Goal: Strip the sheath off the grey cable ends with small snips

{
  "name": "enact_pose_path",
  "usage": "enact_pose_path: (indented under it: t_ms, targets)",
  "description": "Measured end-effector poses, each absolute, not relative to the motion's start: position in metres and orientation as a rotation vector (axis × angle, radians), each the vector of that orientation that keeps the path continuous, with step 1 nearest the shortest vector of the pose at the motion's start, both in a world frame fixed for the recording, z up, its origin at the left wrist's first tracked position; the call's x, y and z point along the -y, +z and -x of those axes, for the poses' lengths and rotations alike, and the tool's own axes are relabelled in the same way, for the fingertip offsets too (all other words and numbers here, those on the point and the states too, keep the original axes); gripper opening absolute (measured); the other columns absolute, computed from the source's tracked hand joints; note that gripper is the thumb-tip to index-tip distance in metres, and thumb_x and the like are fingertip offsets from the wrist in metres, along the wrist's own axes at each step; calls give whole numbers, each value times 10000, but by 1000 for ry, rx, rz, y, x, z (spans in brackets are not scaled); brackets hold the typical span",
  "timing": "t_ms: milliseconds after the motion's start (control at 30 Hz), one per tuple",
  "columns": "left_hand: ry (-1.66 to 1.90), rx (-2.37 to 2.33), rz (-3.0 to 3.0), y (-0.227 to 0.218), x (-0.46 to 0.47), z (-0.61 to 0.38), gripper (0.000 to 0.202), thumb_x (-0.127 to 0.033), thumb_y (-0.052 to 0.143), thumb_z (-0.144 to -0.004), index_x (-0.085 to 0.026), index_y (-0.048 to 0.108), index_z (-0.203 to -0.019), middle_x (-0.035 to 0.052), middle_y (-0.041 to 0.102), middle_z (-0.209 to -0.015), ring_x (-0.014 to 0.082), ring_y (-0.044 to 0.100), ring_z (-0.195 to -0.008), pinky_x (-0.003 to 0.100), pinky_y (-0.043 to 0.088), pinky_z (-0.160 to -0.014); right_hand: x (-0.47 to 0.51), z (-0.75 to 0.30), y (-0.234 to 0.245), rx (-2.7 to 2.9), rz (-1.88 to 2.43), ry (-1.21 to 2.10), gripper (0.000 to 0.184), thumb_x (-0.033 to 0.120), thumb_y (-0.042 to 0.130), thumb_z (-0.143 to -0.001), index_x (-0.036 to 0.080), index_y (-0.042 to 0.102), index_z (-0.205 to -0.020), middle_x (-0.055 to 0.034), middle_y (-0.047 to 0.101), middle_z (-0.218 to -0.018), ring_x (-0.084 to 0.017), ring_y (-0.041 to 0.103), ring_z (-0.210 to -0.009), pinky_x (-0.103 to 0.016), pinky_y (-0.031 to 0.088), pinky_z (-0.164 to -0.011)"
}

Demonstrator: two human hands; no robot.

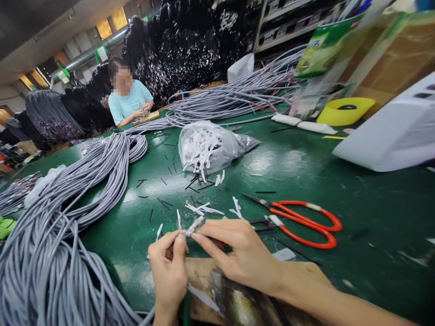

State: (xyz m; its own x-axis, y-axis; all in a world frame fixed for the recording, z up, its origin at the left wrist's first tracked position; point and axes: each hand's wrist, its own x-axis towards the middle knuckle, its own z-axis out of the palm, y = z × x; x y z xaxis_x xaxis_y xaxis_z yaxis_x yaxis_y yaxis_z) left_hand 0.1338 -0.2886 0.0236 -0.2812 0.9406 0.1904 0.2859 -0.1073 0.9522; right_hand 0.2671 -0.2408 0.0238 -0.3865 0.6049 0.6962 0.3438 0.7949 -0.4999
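My left hand [169,267] and my right hand [238,253] meet at the near edge of the green table [306,172]. Both pinch the end of a grey cable [190,227], whose tip is wrapped in a white strip. The left fingers curl round the cable; the right thumb and forefinger press on the tip. Under my hands lies a worn wooden board [238,294]. Red-handled scissors [302,222] lie just right of my right hand. Loose white strips [204,209] and short black bits are scattered in front.
A big bundle of grey cables [68,213] fills the left. A clear bag of white strips [210,147] sits mid-table. More cables [238,97] lie behind. A white box [394,131] and yellow bowl [343,111] stand right. A person in a light blue shirt [131,102] works far left.
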Motion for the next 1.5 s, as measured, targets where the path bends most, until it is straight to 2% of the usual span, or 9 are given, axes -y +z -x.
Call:
enact_pose_path:
  t_ms: [233, 400, 533, 600, 733, 833, 967, 1100, 1500]
  targets:
    - [1629, -1680, -1036, 18, 282, -131, 320, -440, 590, -748, -127, 657, -745, -28, 462, -548, 75, 378, -458, 171, 307, -412, 263, -255, 24, 1927, 201, 248, 472, 215, 289, -949, 191, 522, -539, 32, 461, -419, -88, 411, -399, -232, 308, -434]
    - [1626, -1595, -1080, 15, 287, -133, 309, -429, 571, -774, -126, 617, -737, -39, 450, -533, 69, 366, -438, 169, 298, -405, 251, -251, 31, 1755, 863, 622, 216, 326, 563, -803, 138, 639, -727, 76, 351, -425, -72, 296, -365, -201, 253, -353]
    - [1590, -1547, -1162, 12, 290, -138, 297, -425, 560, -793, -133, 615, -784, -6, 537, -609, 98, 468, -514, 182, 377, -481, 243, -249, 33, 1769, 905, 814, 191, 248, 531, -756, 130, 680, -732, 80, 304, -414, -66, 234, -376, -196, 221, -353]
    - [1571, -1511, -1164, 13, 288, -140, 324, -450, 569, -785, -130, 615, -794, -5, 532, -614, 93, 464, -522, 178, 377, -487, 243, -247, 32, 1760, 902, 810, 215, 220, 487, -761, 131, 672, -697, 65, 355, -415, -66, 260, -377, -194, 236, -365]
    - [1470, -1371, -1055, 19, 285, -140, 426, -543, 618, -708, -124, 557, -658, -72, 357, -490, 36, 269, -406, 144, 224, -372, 239, -246, 28, 1701, 932, 870, 249, 261, 441, -779, 133, 625, -672, 4, 532, -509, -84, 406, -411, -188, 322, -392]
    - [1411, -1238, -961, 22, 283, -139, 452, -546, 664, -662, -123, 520, -597, -84, 322, -479, 9, 197, -381, 137, 156, -352, 232, -250, 27, 1631, 995, 891, 261, 325, 435, -797, 158, 572, -651, 0, 543, -527, -102, 452, -441, -197, 354, -417]
    - [1531, -1199, -861, 21, 284, -137, 406, -494, 712, -643, -103, 606, -678, -55, 417, -539, -8, 233, -383, 130, 147, -355, 229, -263, 30, 1527, 1097, 747, 267, 362, 395, -850, 176, 543, -729, 13, 525, -546, -115, 471, -478, -207, 364, -451]
    - [1602, -1217, -847, 18, 284, -137, 391, -477, 714, -654, -106, 667, -767, -39, 459, -574, -13, 278, -383, 125, 175, -358, 238, -268, 28, 1882, 999, 570, 337, 271, 339, -896, 189, 495, -608, 4, 521, -549, -119, 482, -504, -226, 359, -500]
    - [1516, -1295, -961, 18, 284, -139, 409, -517, 659, -692, -110, 627, -700, -57, 430, -509, -3, 288, -367, 121, 198, -354, 243, -267, 24, 2070, 951, 520, 328, 186, 365, -895, 172, 546, -622, -10, 547, -575, -129, 506, -523, -237, 352, -503]
